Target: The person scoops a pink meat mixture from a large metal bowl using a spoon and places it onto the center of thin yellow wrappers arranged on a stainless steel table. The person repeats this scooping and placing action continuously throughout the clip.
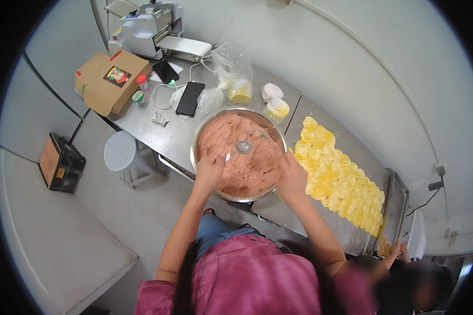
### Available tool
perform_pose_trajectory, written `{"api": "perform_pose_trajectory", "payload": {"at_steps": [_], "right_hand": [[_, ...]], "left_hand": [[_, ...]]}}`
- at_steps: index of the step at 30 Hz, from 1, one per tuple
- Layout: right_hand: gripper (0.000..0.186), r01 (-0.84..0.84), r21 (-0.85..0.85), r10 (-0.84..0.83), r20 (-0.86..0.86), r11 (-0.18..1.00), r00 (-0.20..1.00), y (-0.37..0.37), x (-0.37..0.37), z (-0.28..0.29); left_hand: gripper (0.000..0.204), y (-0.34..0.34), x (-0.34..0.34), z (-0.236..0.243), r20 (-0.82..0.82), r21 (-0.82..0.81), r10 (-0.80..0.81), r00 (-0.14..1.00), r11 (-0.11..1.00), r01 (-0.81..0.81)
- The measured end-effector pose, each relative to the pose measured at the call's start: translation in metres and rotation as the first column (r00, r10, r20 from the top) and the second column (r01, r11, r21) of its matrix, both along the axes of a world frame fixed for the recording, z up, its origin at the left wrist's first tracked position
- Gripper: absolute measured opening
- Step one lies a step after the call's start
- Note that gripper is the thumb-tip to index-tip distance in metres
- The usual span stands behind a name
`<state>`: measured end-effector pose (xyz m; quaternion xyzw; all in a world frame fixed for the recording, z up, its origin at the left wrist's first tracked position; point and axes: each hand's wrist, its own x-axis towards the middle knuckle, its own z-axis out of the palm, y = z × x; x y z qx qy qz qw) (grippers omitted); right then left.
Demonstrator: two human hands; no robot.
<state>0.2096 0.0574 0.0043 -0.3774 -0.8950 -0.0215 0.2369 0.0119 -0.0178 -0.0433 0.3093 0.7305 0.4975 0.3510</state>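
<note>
A large round steel bowl (193,137) full of pink ground-meat filling (220,131) stands at the near edge of the metal table. My left hand (210,170) is closed at the bowl's near left side, around the handle of a metal spoon (243,147) whose round bowl rests on the filling. Over the right rim, my right hand (290,174) is also closed. A thin silvery utensil (260,133) reaches from it into the filling; its exact kind is unclear. Right of this hand, overlapping yellow round wrappers (341,178) lie spread on the table.
Behind the bowl are a black phone (190,98), plastic bags (234,68) and wrapped stacks (276,110). A cardboard box (115,79) and a machine (152,31) occupy the far left. A metal tray (397,202) and another person's hands (397,252) are at right. A stool (122,152) stands left.
</note>
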Motion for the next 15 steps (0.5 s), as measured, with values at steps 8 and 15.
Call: {"api": "perform_pose_trajectory", "payload": {"at_steps": [8, 15], "right_hand": [[0.054, -0.045, 0.270, -0.001, 0.166, 0.962, 0.986, -0.020, 0.012, -0.039], [0.061, 0.068, 0.102, -0.070, 0.011, 0.992, 0.998, -0.030, 0.040, -0.036]], "left_hand": [[0.030, 0.010, 0.008, 0.013, 0.187, -0.025, 0.025, 0.982, 0.999, -0.021], [0.034, 0.013, 0.020, 0.012, -0.035, -0.004, -0.013, 0.999, 1.000, 0.013]]}}
